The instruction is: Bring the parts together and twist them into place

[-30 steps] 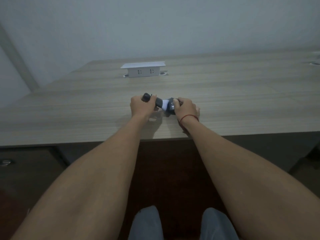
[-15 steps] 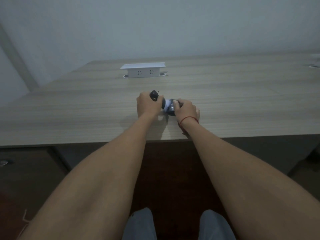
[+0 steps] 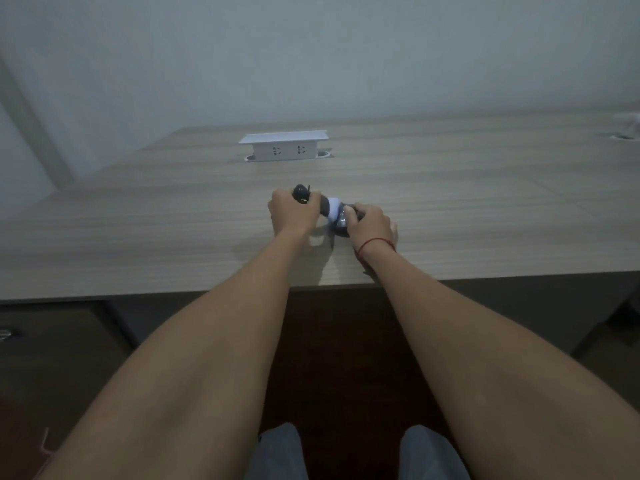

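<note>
Item 1. Left hand (image 3: 292,214): I log it with fingers curled round the left end of a dark, rounded handheld object with a white middle band (image 3: 333,212). A black knob-like tip of that object pokes out above the knuckles on the far side. Since a second ago this hand has travelled rightward along the desk, closing in on the other hand; the exposed dark end that jutted out to its left earlier now shows above it instead.

Item 2. Right hand (image 3: 370,225): I record it clenched over the object's right end, heel resting on the wooden desk; a thin red string bracelet (image 3: 375,243) circles the wrist. Position unchanged from both earlier frames.

Item 3. The object itself: held between the two hands, just above or on the desk surface (I cannot tell which), near the front edge and about centre. The white band is the only part clearly visible between the hands; beside the right thumb a dark section bears pale markings too small to read. I cannot tell what the object is.

Item 4. Long light-brown wood-grain desk (image 3: 485,209): spans the scene left to right, with a shadow under the hands.

Item 5. White rectangular pop-up power socket box with a flat lid (image 3: 284,147): stands at the far side, well apart from the hands, slightly left of centre. Unmoved.

Item 6. Pale grey wall (image 3: 311,53): behind the desk.

Item 7. Grey-trousered knees (image 3: 284,452): at the near bottom edge.
</note>
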